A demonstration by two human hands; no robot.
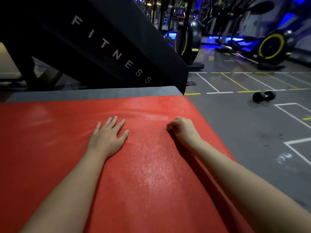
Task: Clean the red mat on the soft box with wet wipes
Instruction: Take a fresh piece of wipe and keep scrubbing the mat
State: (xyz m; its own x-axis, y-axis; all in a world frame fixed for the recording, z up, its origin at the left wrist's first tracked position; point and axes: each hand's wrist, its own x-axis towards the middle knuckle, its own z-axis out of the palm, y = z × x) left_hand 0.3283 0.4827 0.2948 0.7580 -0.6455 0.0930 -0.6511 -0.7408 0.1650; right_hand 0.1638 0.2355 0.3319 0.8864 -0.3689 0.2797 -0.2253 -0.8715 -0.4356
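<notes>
My left hand (109, 137) lies flat and open on the mat (151, 174), near its middle. My right hand (182, 130) rests on the mat by its right edge. Its fingers are curled under, and I cannot tell if they hold anything. The mat lies on the box (84, 94).

Premises: a gym. Evidence: a black slanted panel (111, 47) lettered FITNESS; two cardio machines, one (271, 46) with a yellow-rimmed flywheel, another (188, 39) nearer the panel; a black dumbbell (264, 96) lying on the grey floor (235, 132); white and yellow floor markings (218, 84); blue lighting behind the machines
</notes>
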